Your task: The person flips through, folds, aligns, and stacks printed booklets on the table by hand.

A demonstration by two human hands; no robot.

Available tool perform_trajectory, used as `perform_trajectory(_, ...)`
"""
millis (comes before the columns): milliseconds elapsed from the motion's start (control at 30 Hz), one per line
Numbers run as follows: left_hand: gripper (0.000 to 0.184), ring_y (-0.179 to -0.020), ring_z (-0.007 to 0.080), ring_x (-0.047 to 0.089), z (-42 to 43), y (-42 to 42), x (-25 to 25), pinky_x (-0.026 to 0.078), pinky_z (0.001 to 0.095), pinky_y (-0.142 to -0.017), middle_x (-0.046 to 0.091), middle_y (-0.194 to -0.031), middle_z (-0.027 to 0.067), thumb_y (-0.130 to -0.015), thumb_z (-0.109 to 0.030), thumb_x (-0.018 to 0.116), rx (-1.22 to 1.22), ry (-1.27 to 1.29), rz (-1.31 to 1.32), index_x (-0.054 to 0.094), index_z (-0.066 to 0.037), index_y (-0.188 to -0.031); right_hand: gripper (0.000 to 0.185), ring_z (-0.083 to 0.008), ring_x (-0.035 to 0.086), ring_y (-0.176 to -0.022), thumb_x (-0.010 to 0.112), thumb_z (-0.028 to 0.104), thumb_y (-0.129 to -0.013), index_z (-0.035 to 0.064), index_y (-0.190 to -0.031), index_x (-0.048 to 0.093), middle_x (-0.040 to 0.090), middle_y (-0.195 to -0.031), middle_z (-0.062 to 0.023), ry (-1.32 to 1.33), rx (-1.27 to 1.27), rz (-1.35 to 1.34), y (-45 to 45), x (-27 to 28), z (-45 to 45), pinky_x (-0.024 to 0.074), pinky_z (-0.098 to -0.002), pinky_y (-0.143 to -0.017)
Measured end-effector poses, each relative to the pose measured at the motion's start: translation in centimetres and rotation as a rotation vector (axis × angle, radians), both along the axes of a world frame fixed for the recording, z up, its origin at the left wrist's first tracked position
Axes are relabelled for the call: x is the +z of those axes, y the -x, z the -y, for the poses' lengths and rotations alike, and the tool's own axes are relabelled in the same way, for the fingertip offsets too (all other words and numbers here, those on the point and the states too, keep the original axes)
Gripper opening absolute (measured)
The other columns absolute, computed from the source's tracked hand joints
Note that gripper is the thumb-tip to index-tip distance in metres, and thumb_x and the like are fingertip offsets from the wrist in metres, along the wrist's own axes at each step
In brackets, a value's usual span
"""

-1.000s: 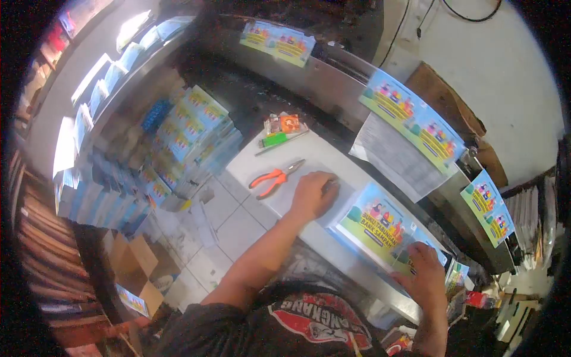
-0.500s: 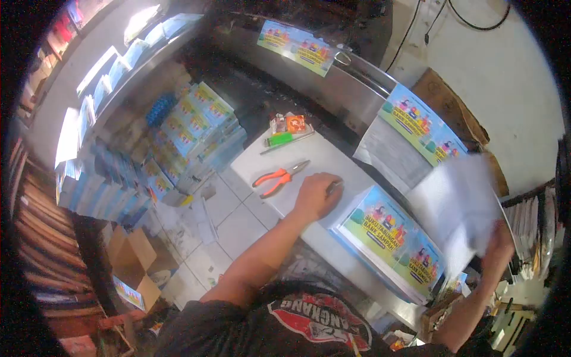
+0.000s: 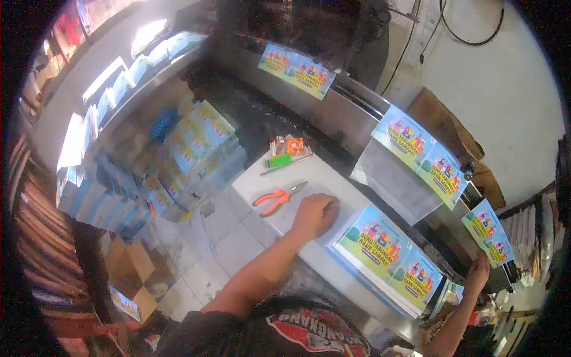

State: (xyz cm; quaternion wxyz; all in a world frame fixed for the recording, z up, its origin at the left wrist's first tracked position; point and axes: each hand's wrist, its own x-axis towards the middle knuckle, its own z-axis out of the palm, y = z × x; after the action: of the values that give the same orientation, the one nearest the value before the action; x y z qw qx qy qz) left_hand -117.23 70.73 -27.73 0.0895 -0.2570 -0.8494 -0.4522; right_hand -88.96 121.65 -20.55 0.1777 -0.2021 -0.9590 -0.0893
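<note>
My left hand [image 3: 316,215] rests on the white tabletop [image 3: 357,196] with its fingers curled in; what they hold, if anything, is hidden. Beside it lie pliers [image 3: 278,199] with orange handles. A stack of printed cover sheets [image 3: 386,256], blue and green and lettered "Buku Tabungan Bank Sampah", is just right of that hand. At the right, my right hand [image 3: 477,275] reaches up with fingers extended, close to the lower edge of a printed cover sheet [image 3: 488,232] on the metal machine. Another cover sheet [image 3: 419,156] hangs over the machine, with a grey sheet [image 3: 395,181] below it.
A green-handled tool [image 3: 278,160] and small packets [image 3: 287,145] sit at the table's far end. One more cover sheet [image 3: 297,70] lies along the machine. Stacks of printed booklets [image 3: 199,143] stand at left above an open cardboard box [image 3: 128,265] on the tiled floor.
The blurred white sheet by my right hand no longer shows; a printed cover sheet is now visible on the machine there. My right hand has shifted slightly left and down. The left stays on the table.
</note>
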Motion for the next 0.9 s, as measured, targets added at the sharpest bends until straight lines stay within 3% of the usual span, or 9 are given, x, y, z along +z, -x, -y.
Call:
perform_trajectory(67,0.024,-0.088,0.0355,0.063,0.0,0.0,0.4,0.049,0.0428,-0.080,0.068,-0.094,0.0165,-0.082,-0.023,0.063,-0.009,0.005,0.042,0.068,-0.004,-0.096,0.040,-0.0375,0.054,-0.116,0.060,0.009,-0.085,0.0018,-0.125,0.055,0.059,-0.123,-0.0190,0.038,0.030,-0.060,1.3,1.5,6.4,0.0426,-0.0447,-0.099)
perform_trajectory(133,0.024,-0.088,0.0355,0.063,-0.1,-0.1,0.5,0.049,0.0429,-0.079,0.068,-0.094,0.0163,-0.082,-0.024,0.063,-0.014,0.020,0.041,0.068,-0.004,-0.096,0.042,-0.0354,0.059,-0.106,0.070,0.009,-0.077,0.0033,-0.116,0.060,0.061,-0.115,-0.0182,0.522,0.120,-0.040,3.8,5.8,16.8,0.0469,-0.0418,-0.090)
perform_trajectory(200,0.025,-0.088,0.0354,0.063,-0.1,-0.1,0.6,0.049,0.0431,-0.079,0.068,-0.093,0.0162,-0.082,-0.024,0.063,-0.019,0.034,0.042,0.068,-0.005,-0.097,0.056,-0.0351,0.059,-0.105,0.081,0.019,-0.066,0.0031,-0.116,0.060,0.060,-0.114,-0.0178,0.498,0.265,0.186,4.8,8.1,24.0,0.0472,-0.0411,-0.090)
perform_trajectory(267,0.024,-0.087,0.0354,0.063,-0.1,-0.3,0.4,0.049,0.0437,-0.078,0.067,-0.092,0.0164,-0.082,-0.023,0.064,-0.009,-0.014,0.020,0.067,-0.005,-0.098,0.066,-0.0351,0.058,-0.105,0.086,0.029,-0.058,0.0028,-0.114,0.061,0.060,-0.115,-0.0170,0.447,0.426,0.247,5.0,7.4,26.7,0.0474,-0.0412,-0.091)
perform_trajectory(467,0.023,-0.088,0.0354,0.063,0.1,-0.2,-0.3,0.049,0.0440,-0.079,0.067,-0.094,0.0163,-0.082,-0.020,0.064,0.000,-0.027,-0.031,0.067,-0.005,-0.098,0.068,-0.0357,0.059,-0.102,0.086,0.036,-0.057,0.0029,-0.112,0.063,0.061,-0.113,-0.0166,0.400,0.428,0.288,5.8,6.6,26.6,0.0487,-0.0414,-0.089)
perform_trajectory(700,0.022,-0.088,0.0355,0.063,0.1,0.0,-0.4,0.049,0.0434,-0.079,0.067,-0.094,0.0166,-0.082,-0.020,0.064,-0.015,-0.034,0.012,0.067,-0.004,-0.097,0.059,-0.0329,0.064,-0.090,0.085,0.029,-0.060,0.0030,-0.108,0.064,0.066,-0.098,-0.0138,0.469,0.452,0.334,6.7,6.9,25.8,0.0517,-0.0404,-0.081)
perform_trajectory(800,0.022,-0.086,0.0357,0.063,0.2,-0.2,-0.6,0.050,0.0435,-0.077,0.067,-0.094,0.0165,-0.082,-0.020,0.064,-0.021,-0.090,-0.037,0.067,-0.004,-0.096,0.047,-0.0321,0.064,-0.087,0.080,0.026,-0.067,0.0043,-0.106,0.065,0.067,-0.092,-0.0122,0.319,0.591,0.267,6.4,6.3,25.5,0.0518,-0.0415,-0.076)
perform_trajectory(900,0.022,-0.085,0.0355,0.063,0.1,-0.1,-0.8,0.050,0.0434,-0.076,0.067,-0.093,0.0166,-0.081,-0.019,0.064,-0.025,-0.094,-0.023,0.067,-0.003,-0.096,0.038,-0.0323,0.065,-0.085,0.071,0.026,-0.075,0.0051,-0.106,0.066,0.067,-0.094,-0.0143,0.297,0.475,0.501,6.1,6.7,25.7,0.0532,-0.0441,-0.074)
